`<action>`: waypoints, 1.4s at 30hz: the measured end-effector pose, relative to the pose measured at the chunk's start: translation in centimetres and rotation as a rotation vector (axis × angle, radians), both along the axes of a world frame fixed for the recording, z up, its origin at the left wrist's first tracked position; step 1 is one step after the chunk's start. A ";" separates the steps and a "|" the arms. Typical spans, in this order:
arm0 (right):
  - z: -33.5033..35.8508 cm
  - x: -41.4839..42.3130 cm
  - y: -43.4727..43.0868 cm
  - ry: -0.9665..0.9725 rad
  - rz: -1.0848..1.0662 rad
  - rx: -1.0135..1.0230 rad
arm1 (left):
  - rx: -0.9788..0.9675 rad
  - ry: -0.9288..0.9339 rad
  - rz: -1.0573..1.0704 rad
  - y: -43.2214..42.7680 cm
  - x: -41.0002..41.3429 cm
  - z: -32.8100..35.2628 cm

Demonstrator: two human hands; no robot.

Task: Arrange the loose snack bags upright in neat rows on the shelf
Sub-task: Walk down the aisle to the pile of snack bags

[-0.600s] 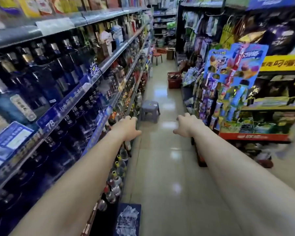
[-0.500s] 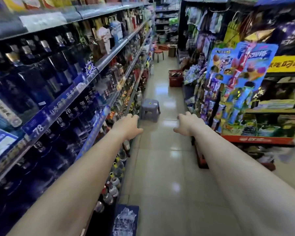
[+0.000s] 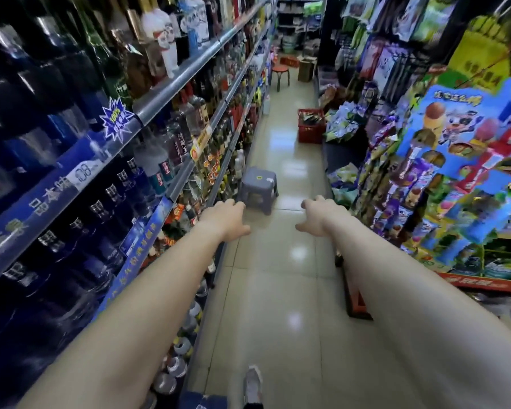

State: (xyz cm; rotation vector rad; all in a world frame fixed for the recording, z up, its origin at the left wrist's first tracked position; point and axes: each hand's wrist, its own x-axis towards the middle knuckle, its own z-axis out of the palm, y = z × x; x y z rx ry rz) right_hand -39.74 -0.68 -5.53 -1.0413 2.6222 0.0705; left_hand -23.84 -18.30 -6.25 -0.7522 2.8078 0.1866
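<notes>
At the bottom edge one shoe (image 3: 252,385) is showing on the tiled floor (image 3: 278,290). Both arms are reaching out up the aisle. The left hand (image 3: 227,219) and the right hand (image 3: 319,216) are hanging at mid-frame with fingers loosely curled, holding nothing. To my eye this is the approach step, with no bag touched yet.

Just beyond the hands one grey stool (image 3: 258,187) is sitting beside the bottle shelving (image 3: 171,87) on the left. The snack bags (image 3: 344,122) are lying in a loose heap on the low shelf (image 3: 337,150) at right of centre, too jumbled and blurred to count. One red basket (image 3: 310,126) is standing just beside them, and one red stool (image 3: 279,73) is farther up.

The next move probably calls for closing in on that heap and gripping one bag.
</notes>
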 end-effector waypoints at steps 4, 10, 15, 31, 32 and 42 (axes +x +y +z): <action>-0.4 -5.7 -6.3 -0.014 -0.043 0.030 | 0.033 -0.011 -0.028 -6.5 -6.4 -0.4; -0.4 -13.9 -13.7 -0.028 -0.084 0.008 | 0.063 -0.032 -0.056 -14.7 -14.9 -0.8; -2.0 -22.1 -19.4 -0.060 -0.124 -0.011 | 0.071 -0.047 -0.090 -20.4 -23.5 -1.7; -4.7 -52.8 -37.6 -0.096 -0.165 0.008 | 0.175 -0.108 -0.089 -39.5 -56.7 -4.0; -4.9 -54.6 -38.6 -0.099 -0.169 0.018 | 0.172 -0.121 -0.096 -40.6 -58.5 -4.3; -7.2 -72.5 -45.9 -0.136 -0.347 0.092 | 0.163 -0.127 -0.268 -51.4 -79.8 -6.6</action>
